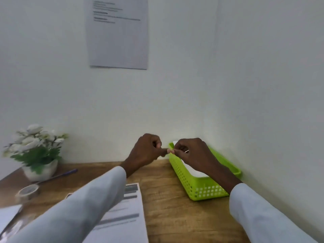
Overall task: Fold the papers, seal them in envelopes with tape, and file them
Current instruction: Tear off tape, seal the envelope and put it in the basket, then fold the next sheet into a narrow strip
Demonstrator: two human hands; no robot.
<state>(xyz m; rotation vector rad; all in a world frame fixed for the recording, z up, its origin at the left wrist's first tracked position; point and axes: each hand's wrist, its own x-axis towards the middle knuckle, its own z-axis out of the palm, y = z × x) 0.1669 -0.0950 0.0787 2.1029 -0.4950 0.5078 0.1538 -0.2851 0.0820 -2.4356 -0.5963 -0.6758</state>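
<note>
Taping step: judging by the posture, both hands seem to be handling a small strip of clear tape, though the strip itself cannot be made out.
Left hand (146, 149): raised, fingers curled, forefinger reaching toward the right hand's fingertips; whether it pinches anything I cannot tell.
Right hand (191, 155): fingertips pinched together, touching the left forefinger; contents unclear.
Lime-green perforated plastic basket (206, 191): directly behind and below the right hand, white envelope (193, 171) lying inside.
Printed white paper sheet (122, 216): on the wooden desk (171, 207), under the left forearm.
Clear tape roll (29, 191): well left of the left hand.
Next move: probably pressing tape onto an envelope flap, calling for a steady, flat placement.
</note>
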